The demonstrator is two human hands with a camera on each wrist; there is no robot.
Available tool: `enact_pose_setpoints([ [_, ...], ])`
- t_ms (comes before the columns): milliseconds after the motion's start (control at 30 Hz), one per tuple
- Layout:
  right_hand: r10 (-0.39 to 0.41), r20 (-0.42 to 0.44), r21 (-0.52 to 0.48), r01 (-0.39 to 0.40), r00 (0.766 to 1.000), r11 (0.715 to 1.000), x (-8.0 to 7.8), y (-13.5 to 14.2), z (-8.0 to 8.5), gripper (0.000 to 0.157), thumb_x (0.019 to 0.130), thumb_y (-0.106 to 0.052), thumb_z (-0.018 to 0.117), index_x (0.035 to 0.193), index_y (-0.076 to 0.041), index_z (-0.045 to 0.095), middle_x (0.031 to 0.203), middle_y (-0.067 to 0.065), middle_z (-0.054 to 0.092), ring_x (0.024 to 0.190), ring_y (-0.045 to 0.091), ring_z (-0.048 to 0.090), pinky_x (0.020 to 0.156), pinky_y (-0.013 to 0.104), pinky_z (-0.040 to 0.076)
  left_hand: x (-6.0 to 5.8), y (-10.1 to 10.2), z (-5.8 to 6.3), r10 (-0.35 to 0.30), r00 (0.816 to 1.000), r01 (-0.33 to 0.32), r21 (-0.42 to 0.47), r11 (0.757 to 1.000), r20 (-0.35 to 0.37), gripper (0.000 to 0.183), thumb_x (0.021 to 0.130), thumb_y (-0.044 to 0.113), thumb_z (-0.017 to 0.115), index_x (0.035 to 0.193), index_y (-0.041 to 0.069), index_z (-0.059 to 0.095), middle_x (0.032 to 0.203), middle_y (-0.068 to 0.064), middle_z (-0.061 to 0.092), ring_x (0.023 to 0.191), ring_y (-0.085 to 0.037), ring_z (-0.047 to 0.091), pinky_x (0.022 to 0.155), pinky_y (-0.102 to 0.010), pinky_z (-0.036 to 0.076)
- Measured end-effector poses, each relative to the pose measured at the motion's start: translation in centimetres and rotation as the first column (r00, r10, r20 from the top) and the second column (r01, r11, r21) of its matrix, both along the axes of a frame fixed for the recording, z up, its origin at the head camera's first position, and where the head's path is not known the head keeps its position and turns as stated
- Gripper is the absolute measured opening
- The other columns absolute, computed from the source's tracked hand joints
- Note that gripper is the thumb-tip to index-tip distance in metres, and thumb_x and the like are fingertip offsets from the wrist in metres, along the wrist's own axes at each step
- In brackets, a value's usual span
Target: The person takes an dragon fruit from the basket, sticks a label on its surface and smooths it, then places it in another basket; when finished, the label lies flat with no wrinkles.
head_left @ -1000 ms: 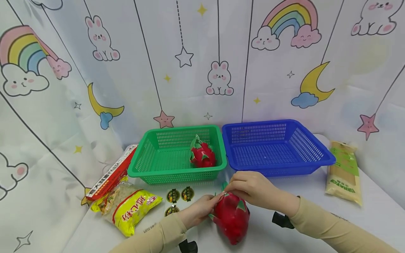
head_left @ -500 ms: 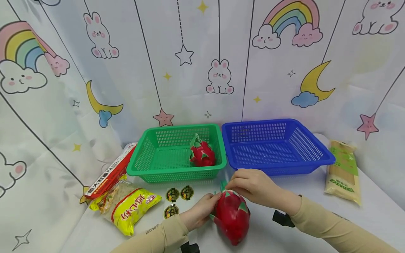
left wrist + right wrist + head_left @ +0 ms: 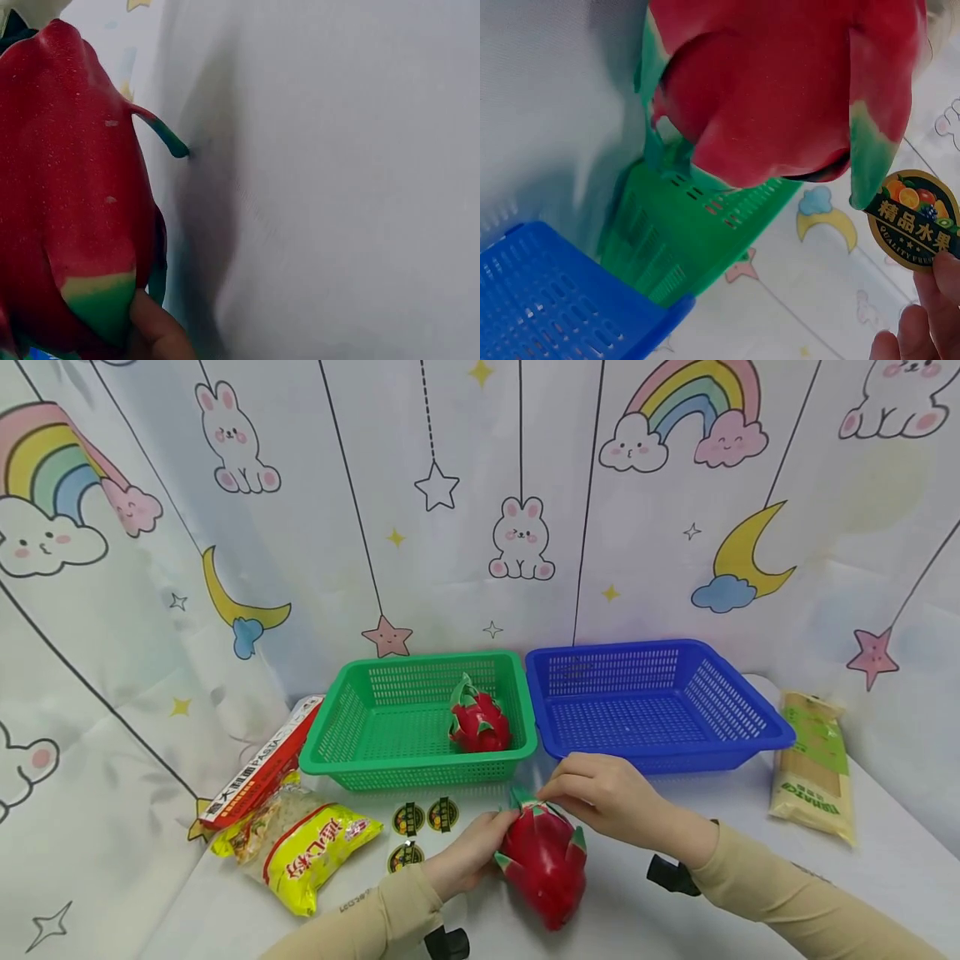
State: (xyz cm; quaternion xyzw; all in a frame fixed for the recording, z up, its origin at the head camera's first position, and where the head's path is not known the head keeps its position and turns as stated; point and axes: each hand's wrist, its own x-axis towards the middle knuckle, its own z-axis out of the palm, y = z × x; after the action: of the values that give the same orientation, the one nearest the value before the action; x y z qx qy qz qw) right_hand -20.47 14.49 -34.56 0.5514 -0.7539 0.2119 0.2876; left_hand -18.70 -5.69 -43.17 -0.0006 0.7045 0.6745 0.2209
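A red dragon fruit with green-tipped scales is in front of the person, its leafy end pointing toward the baskets. The left hand grips it at that end from the left; in the left wrist view, fingers lie beside a green-tipped scale. Close to the fruit's leafy end, the right hand pinches a round black-and-gold fruit sticker by its edge. The sticker's far edge is right at a green scale tip in the right wrist view. In the head view the right hand hides the sticker.
A second dragon fruit lies in the green basket; a blue basket stands beside it. Several round stickers lie left of the hands. A yellow noodle bag and red pasta box are left, a beige pack right.
The dragon fruit has turned slightly and shifted a little left and away from the person in the left hand's grip. The right hand stays near its leafy end, slightly farther up.
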Motion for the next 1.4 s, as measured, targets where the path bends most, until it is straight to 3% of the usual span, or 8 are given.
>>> enact_pose_setpoints([
  [267, -0.036, 0.004, -0.054, 0.037, 0.999, 0.998, 0.2, 0.1, 0.2, 0.007, 0.086, -0.014, 0.065, 0.091, -0.014, 0.070, 0.082, -0.006, 0.063, 0.075, 0.006, 0.060, 0.068, 0.014, 0.050, 0.1, -1.0, 1.7, -0.012, 0.997, 0.009, -0.037, 0.999, -0.071, 0.046, 0.096, 0.033, 0.039, 0.120, -0.006, 0.047, 0.098, -0.008, 0.060, 0.082, -0.014, 0.054, 0.065, -0.032, 0.050],
  [400, -0.072, 0.026, -0.066, 0.073, 0.997, 0.995, 0.4, 0.1, 0.4, 0.017, 0.078, -0.006, 0.072, 0.093, -0.014, 0.069, 0.082, -0.005, 0.063, 0.074, 0.006, 0.059, 0.066, 0.014, 0.050, 0.3, -1.4, 2.2, -0.052, 0.990, 0.040, -0.102, 0.994, -0.127, 0.053, 0.097, 0.034, 0.039, 0.128, -0.009, 0.041, 0.113, -0.016, 0.056, 0.101, -0.024, 0.054, 0.079, -0.041, 0.050],
  [533, -0.068, 0.035, -0.078, 0.071, 0.997, 0.994, 0.5, 0.2, 0.4, 0.008, 0.087, -0.015, 0.064, 0.093, -0.013, 0.069, 0.082, -0.005, 0.062, 0.072, 0.006, 0.058, 0.064, 0.013, 0.049, 0.4, -1.7, 2.5, -0.082, 0.980, 0.055, -0.148, 0.987, -0.182, 0.056, 0.097, 0.036, 0.041, 0.130, -0.009, 0.039, 0.117, -0.018, 0.053, 0.111, -0.031, 0.050, 0.090, -0.048, 0.045],
  [600, -0.046, 0.063, -0.088, 0.052, 0.997, 0.995, 0.5, 0.1, 0.3, 0.017, 0.093, -0.022, 0.055, 0.092, -0.013, 0.069, 0.082, -0.005, 0.062, 0.071, 0.005, 0.056, 0.063, 0.011, 0.047, 0.4, -1.7, 2.4, -0.084, 0.978, 0.056, -0.147, 0.987, -0.193, 0.053, 0.097, 0.035, 0.041, 0.126, -0.008, 0.042, 0.112, -0.016, 0.056, 0.107, -0.029, 0.052, 0.090, -0.047, 0.045],
  [767, 0.060, 0.237, -0.083, -0.041, 0.970, 0.996, 0.9, -0.2, 0.3, 0.009, 0.090, -0.014, 0.059, 0.095, -0.013, 0.066, 0.083, -0.006, 0.062, 0.071, 0.002, 0.052, 0.056, 0.007, 0.042, 0.2, -1.6, 1.8, -0.080, 0.982, 0.056, -0.145, 0.988, -0.171, 0.044, 0.097, 0.035, 0.041, 0.115, -0.005, 0.049, 0.101, -0.012, 0.059, 0.092, -0.020, 0.056, 0.078, -0.039, 0.049],
  [900, 0.107, 0.330, -0.028, -0.103, 0.938, 0.994, 1.4, -0.6, 0.3, 0.022, 0.081, -0.002, 0.066, 0.100, -0.014, 0.065, 0.083, -0.007, 0.061, 0.070, 0.001, 0.051, 0.057, 0.009, 0.043, -0.1, -1.6, 1.4, -0.055, 0.989, 0.037, -0.130, 0.991, -0.137, 0.044, 0.097, 0.036, 0.039, 0.113, -0.003, 0.051, 0.098, -0.009, 0.060, 0.085, -0.015, 0.055, 0.070, -0.034, 0.049],
  [1167, 0.107, 0.350, 0.010, -0.118, 0.931, 0.993, 1.7, -0.9, 0.0, 0.024, 0.080, -0.002, 0.068, 0.099, -0.016, 0.065, 0.082, -0.009, 0.059, 0.066, 0.000, 0.048, 0.055, 0.009, 0.042, -0.2, -1.5, 1.4, -0.045, 0.994, 0.036, -0.096, 0.995, -0.098, 0.042, 0.097, 0.034, 0.037, 0.112, -0.003, 0.050, 0.095, -0.009, 0.061, 0.079, -0.013, 0.055, 0.063, -0.030, 0.050],
  [1400, 0.106, 0.385, 0.036, -0.129, 0.917, 0.991, 1.9, -1.1, -0.2, 0.024, 0.081, -0.004, 0.067, 0.100, -0.017, 0.063, 0.085, -0.008, 0.061, 0.068, 0.000, 0.050, 0.056, 0.010, 0.044, -0.5, -1.4, 1.0, -0.011, 0.999, 0.008, -0.072, 0.997, -0.040, 0.045, 0.097, 0.034, 0.036, 0.119, -0.004, 0.047, 0.110, -0.016, 0.057, 0.099, -0.024, 0.054, 0.076, -0.047, 0.049],
])
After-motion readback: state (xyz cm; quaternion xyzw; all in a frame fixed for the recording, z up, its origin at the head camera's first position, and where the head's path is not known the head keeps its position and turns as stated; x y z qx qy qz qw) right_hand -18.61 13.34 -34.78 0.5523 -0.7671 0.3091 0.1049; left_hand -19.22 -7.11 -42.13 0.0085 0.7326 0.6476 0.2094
